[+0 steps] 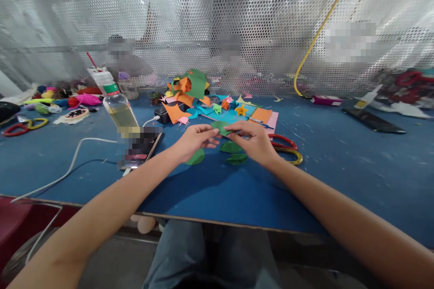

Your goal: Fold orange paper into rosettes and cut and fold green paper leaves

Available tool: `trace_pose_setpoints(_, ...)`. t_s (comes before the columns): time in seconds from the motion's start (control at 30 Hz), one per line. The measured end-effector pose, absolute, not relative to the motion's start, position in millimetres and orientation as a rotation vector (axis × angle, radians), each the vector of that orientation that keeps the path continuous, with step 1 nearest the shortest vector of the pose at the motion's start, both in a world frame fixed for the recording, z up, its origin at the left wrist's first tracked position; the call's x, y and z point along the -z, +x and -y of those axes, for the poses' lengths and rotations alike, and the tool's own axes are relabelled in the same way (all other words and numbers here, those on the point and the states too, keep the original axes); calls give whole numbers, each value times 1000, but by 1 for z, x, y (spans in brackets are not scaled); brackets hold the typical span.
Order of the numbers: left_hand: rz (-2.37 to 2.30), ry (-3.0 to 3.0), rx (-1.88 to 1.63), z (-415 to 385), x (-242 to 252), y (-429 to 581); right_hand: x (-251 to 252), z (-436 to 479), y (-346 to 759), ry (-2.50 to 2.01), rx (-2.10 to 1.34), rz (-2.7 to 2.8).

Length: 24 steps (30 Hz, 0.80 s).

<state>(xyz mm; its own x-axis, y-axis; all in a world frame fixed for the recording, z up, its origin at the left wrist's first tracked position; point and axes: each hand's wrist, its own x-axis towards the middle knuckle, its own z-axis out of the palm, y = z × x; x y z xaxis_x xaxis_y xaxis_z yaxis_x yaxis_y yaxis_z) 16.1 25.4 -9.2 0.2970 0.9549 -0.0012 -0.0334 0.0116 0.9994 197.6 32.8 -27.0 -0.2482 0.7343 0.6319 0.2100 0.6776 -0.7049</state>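
My left hand [199, 139] and my right hand [252, 141] meet above the blue table, both pinching one piece of green paper [221, 127] by its opposite edges. On the table below lie a flat green paper circle [195, 157], near my left wrist, and two creased green paper pieces, an upper green piece [230, 146] and a lower green piece [236, 159], beside my right hand. Scissors with red and yellow handles [294, 156] lie just right of my right hand, their blades hidden behind it.
Coloured paper scraps [176, 112] and small folded paper shapes pile up behind my hands. To the left stand a tilted-looking bottle [118, 108] and a phone [140, 148] with a white cable [76, 162]. At right lies a dark phone [373, 120]. A perforated metal panel [264, 22] closes the back.
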Motion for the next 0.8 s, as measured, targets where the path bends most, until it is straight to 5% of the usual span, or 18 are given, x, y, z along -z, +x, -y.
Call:
trace_pose_setpoints(0.37,-970,1218,-1126,-28,11,15,37,-41,203,-632,-109,2063)
trace_pose_setpoints(0.8,-982,1153,-1176,-29,14,16,37,-40,204,-582,-91,2062)
